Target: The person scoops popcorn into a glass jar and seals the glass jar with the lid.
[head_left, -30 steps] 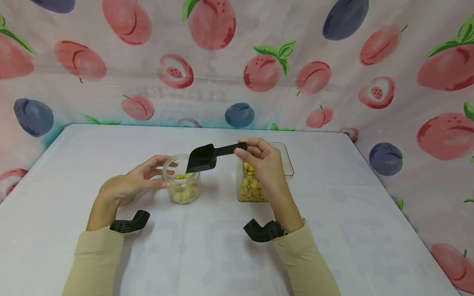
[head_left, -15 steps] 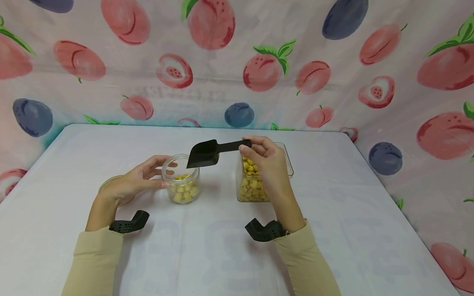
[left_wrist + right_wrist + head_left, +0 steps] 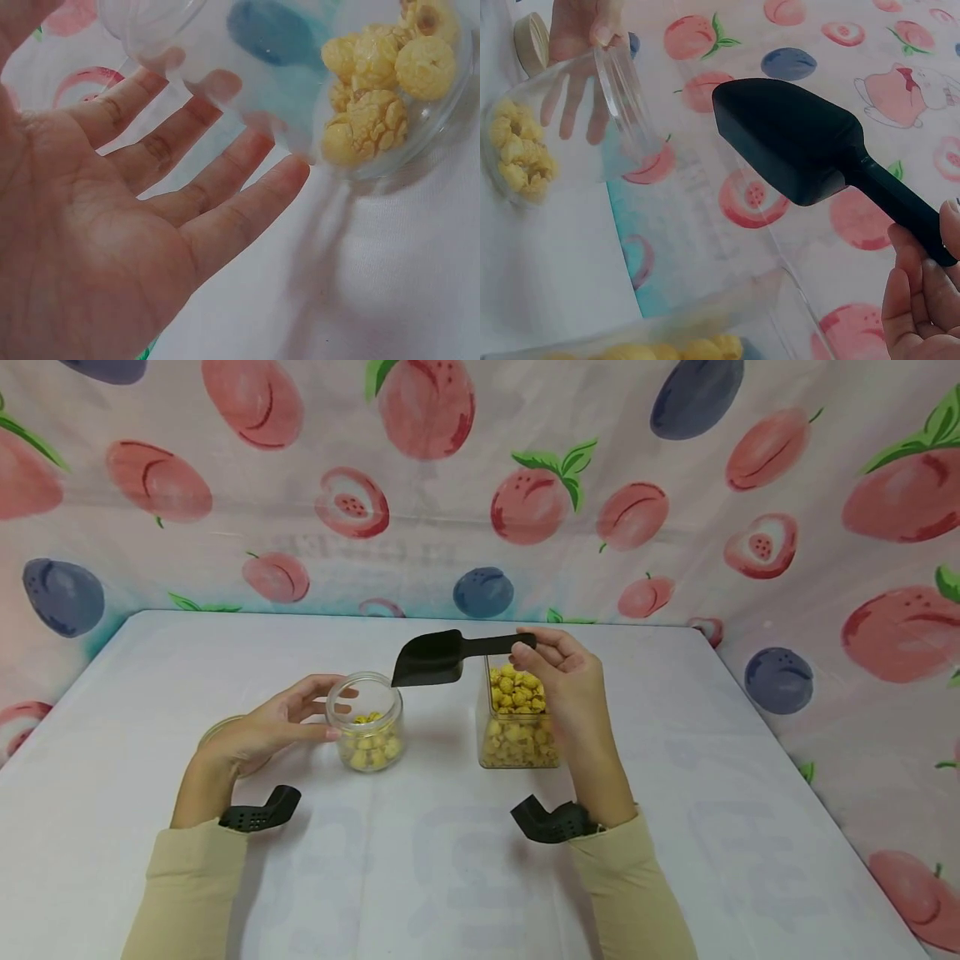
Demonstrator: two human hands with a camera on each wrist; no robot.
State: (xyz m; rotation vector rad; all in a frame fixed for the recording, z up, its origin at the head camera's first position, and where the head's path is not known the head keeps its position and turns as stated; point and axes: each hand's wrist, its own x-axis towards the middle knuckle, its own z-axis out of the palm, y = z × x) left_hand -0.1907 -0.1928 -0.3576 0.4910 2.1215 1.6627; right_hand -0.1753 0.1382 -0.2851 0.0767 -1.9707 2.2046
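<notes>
At the far left a lid (image 3: pixel 217 735) lies flat on the table (image 3: pixel 112 693), partly hidden behind the left hand (image 3: pixel 258 731). That hand cups the side of a small round glass jar (image 3: pixel 365 721), thumb and fingers resting against the glass; the jar stands upright, partly filled with yellow puffed snacks (image 3: pixel 371 747). Just above and right of the jar's mouth hangs a black scoop (image 3: pixel 435 658). Its long axis runs nearly level, left to right, the bowl pointing left toward the jar and the handle pointing right. The right hand (image 3: pixel 570 681) pinches the handle's end between thumb and fingertips. Below it stands a clear square container (image 3: pixel 517 727) holding more of the same snacks. The table is covered in a pale cloth; behind and to the right hangs a backdrop (image 3: pixel 480 485) printed with peaches and plums.
</notes>
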